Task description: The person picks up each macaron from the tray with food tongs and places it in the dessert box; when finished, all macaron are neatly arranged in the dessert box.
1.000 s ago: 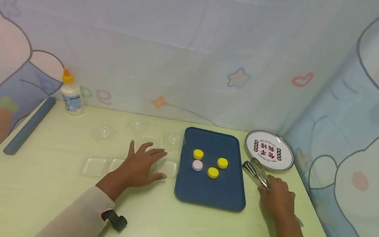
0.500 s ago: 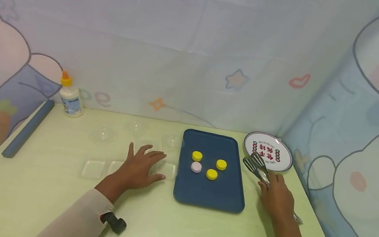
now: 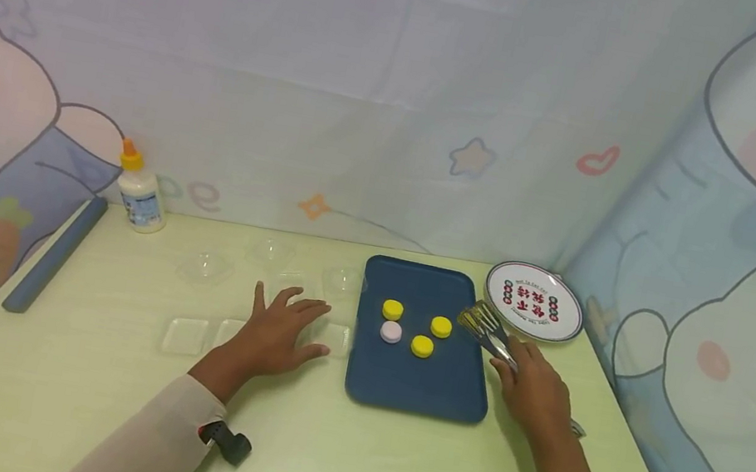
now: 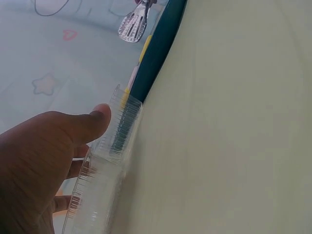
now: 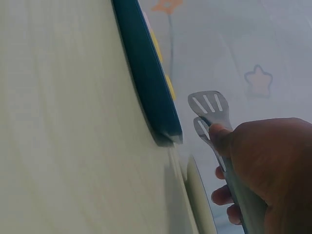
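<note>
Metal tongs [image 3: 497,345] with slotted heads are gripped in my right hand [image 3: 536,389]; the heads hang over the right edge of the dark blue tray [image 3: 415,386]. In the right wrist view the two slotted heads [image 5: 210,105] stand slightly apart, with nothing between them. Several round yellow macaron-like pieces [image 3: 441,328] and one pale pink piece [image 3: 390,332] lie on the tray. My left hand [image 3: 273,336] is spread low among clear plastic boxes [image 3: 335,339]. The left wrist view has its thumb beside a clear ribbed box [image 4: 92,195]; whether they touch I cannot tell.
A white plate [image 3: 534,300] with red lettering stands behind the tray at right. Clear domed lids [image 3: 203,266] and shallow clear boxes [image 3: 186,336] lie at left. A glue bottle [image 3: 140,201] and a blue-grey bar [image 3: 57,255] are at the far left.
My right hand has lifted the tongs from beside the plate and carried them left to the tray's edge. My left hand stays in place.
</note>
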{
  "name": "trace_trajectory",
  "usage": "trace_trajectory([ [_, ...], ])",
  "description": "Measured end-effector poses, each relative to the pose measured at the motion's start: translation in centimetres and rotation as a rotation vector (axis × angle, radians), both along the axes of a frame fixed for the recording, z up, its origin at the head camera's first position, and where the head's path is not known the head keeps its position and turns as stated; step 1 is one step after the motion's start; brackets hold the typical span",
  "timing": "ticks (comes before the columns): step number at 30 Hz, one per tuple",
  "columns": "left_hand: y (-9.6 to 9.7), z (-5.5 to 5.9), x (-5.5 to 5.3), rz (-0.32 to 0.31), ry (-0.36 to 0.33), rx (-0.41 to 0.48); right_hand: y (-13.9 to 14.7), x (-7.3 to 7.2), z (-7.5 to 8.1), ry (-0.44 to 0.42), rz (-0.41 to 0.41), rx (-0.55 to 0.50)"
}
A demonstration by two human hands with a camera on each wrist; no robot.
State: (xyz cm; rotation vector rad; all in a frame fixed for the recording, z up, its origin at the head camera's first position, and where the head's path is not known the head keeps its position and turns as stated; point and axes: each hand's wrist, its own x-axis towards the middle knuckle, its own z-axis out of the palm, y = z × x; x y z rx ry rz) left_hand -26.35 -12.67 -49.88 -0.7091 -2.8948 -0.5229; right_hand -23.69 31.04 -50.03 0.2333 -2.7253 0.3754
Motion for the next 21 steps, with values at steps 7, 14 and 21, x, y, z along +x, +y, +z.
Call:
trace_trajectory([
  [7,0.0,0.0,-0.1,-0.002,0.016,0.005,-0.7,0.0,0.0,-0.009,0.027,0.007],
  [14,0.0,-0.1,-0.1,-0.001,0.017,-0.006,-1.3,0.1,-0.1,-0.020,0.044,0.003],
  [21,0.0,0.0,0.1,0.004,0.007,0.005,-1.8,0.0,-0.5,-0.030,0.047,0.003],
])
